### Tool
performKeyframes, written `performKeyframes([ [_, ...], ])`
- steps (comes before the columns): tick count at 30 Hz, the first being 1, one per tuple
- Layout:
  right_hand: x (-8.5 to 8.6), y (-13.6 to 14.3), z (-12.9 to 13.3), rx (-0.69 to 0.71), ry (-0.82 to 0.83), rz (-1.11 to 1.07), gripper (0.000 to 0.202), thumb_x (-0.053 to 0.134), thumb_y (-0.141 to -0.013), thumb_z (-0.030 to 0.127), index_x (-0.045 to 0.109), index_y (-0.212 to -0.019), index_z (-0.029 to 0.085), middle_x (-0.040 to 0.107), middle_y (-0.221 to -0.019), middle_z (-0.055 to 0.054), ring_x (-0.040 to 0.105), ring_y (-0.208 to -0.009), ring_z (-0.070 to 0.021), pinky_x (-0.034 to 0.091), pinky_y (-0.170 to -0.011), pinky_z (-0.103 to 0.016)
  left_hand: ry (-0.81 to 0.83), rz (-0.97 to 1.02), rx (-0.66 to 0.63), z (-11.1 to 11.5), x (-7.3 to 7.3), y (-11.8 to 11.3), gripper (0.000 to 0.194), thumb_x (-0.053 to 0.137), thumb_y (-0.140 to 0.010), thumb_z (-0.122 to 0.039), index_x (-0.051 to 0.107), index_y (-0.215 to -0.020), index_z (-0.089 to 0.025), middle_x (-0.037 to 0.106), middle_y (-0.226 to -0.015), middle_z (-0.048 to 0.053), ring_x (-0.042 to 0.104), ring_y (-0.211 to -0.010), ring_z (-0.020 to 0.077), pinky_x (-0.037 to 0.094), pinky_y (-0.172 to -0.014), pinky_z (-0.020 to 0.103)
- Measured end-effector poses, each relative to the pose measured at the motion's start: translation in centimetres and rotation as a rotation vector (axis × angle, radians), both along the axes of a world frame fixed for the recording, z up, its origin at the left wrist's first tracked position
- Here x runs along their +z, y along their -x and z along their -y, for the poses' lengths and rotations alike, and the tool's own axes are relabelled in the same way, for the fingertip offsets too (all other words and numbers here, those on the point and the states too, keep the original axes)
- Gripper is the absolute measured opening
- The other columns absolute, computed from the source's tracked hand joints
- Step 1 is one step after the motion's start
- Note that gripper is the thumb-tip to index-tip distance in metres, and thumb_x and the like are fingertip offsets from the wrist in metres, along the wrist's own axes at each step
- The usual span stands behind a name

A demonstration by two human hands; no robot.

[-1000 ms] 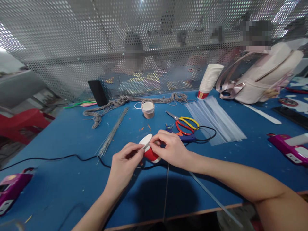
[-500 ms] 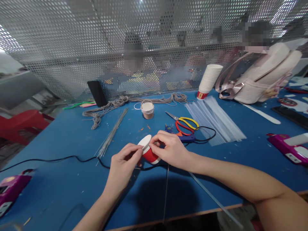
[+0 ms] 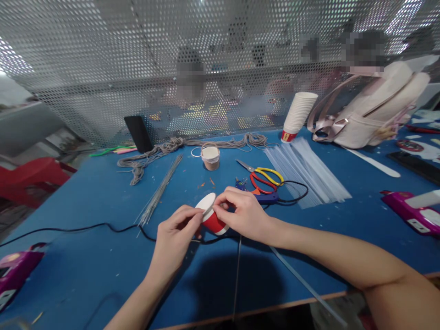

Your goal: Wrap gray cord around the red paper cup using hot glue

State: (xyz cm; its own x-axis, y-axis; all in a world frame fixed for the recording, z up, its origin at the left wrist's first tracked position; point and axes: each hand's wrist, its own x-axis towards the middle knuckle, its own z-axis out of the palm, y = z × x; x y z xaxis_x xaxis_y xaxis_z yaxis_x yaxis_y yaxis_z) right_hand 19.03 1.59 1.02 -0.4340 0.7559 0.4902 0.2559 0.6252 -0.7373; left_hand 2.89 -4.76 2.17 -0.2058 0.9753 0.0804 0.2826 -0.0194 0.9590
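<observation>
1. Centrally, a red-and-white cup [image 3: 215, 223] is held tilted between both hands over the near half of the blue table [image 3: 103, 270], its white oval end facing up; whether it touches the tabletop cannot be told.
2. Left hand [image 3: 178, 231]: thumb and forefinger pinch the cup at its white edge, on its left side; the other fingers curl partly out of sight.
3. Right hand [image 3: 244, 214]: thumb and forefinger pinch the cup near its upper right edge, close to the left fingertips, with the remaining fingers bent behind.
4. Just beyond the right hand lies a blue glue gun [image 3: 268, 198], and next to it scissors [image 3: 257, 171] with one red and one yellow handle.
5. Right of these, clear strips [image 3: 309, 176] spread flat below a leaning cup stack [image 3: 297, 114]; a pale bag [image 3: 374, 107] stands beside it.
6. Farther back, a small pot [image 3: 211, 159] sits upright before grey rope [image 3: 151, 155], with a dark phone [image 3: 138, 133] propped at the mesh screen [image 3: 103, 68].
7. Left of the pot, thin wires [image 3: 161, 190] lie in a bundle, their near ends by a black cable [image 3: 92, 226].
</observation>
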Motion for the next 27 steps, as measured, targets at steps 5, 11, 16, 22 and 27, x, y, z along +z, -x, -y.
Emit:
performKeyframes([
  [5, 0.11, 0.02, -0.05, -0.011, -0.005, 0.006, 0.012, 0.058, -0.08, 0.011, 0.061, -0.07, 0.017, 0.052, -0.067, 0.002, 0.05, -0.063, -0.0107, 0.041, -0.062, -0.024, -0.013, -0.013, -0.007, 0.01, -0.06, 0.07, 0.017, 0.063, -0.077, -0.029, 0.069, -0.066, -0.019, 0.061, -0.067, -0.001, 0.053, -0.053, 0.0105, 0.045, -0.052, 0.022],
  [11, 0.15, -0.04, -0.06, -0.007, -0.001, 0.018, 0.011, 0.058, -0.08, 0.011, 0.061, -0.071, 0.017, 0.051, -0.067, 0.003, 0.051, -0.063, -0.0107, 0.041, -0.063, -0.024, -0.014, -0.024, -0.008, 0.02, 0.08, 0.03, 0.018, 0.062, -0.077, -0.029, 0.068, -0.063, -0.019, 0.06, -0.064, -0.001, 0.053, -0.052, 0.0108, 0.045, -0.051, 0.022],
  [16, 0.12, -0.02, -0.12, -0.009, -0.002, 0.024, 0.012, 0.058, -0.08, 0.011, 0.061, -0.071, 0.017, 0.051, -0.067, 0.003, 0.05, -0.063, -0.0105, 0.041, -0.063, -0.023, -0.016, 0.003, -0.004, -0.03, -0.07, 0.13, 0.017, 0.063, -0.076, -0.03, 0.069, -0.065, -0.019, 0.061, -0.064, -0.001, 0.053, -0.052, 0.0109, 0.044, -0.05, 0.022],
  [22, 0.2, -0.01, -0.11, -0.008, 0.016, 0.016, 0.012, 0.058, -0.08, 0.011, 0.061, -0.07, 0.017, 0.051, -0.067, 0.002, 0.051, -0.063, -0.0109, 0.041, -0.064, -0.024, -0.021, 0.022, -0.011, -0.01, -0.27, 0.23, 0.015, 0.064, -0.077, -0.029, 0.071, -0.067, -0.02, 0.06, -0.064, -0.001, 0.053, -0.052, 0.0105, 0.043, -0.05, 0.022],
  [27, 0.16, 0.05, -0.21, -0.009, 0.019, 0.006, 0.012, 0.058, -0.079, 0.011, 0.06, -0.069, 0.018, 0.051, -0.066, 0.003, 0.051, -0.063, -0.011, 0.042, -0.064, -0.023, -0.021, 0.02, -0.006, -0.03, -0.4, 0.25, 0.016, 0.063, -0.077, -0.031, 0.071, -0.07, -0.019, 0.06, -0.066, 0.0, 0.052, -0.053, 0.0111, 0.044, -0.05, 0.022],
])
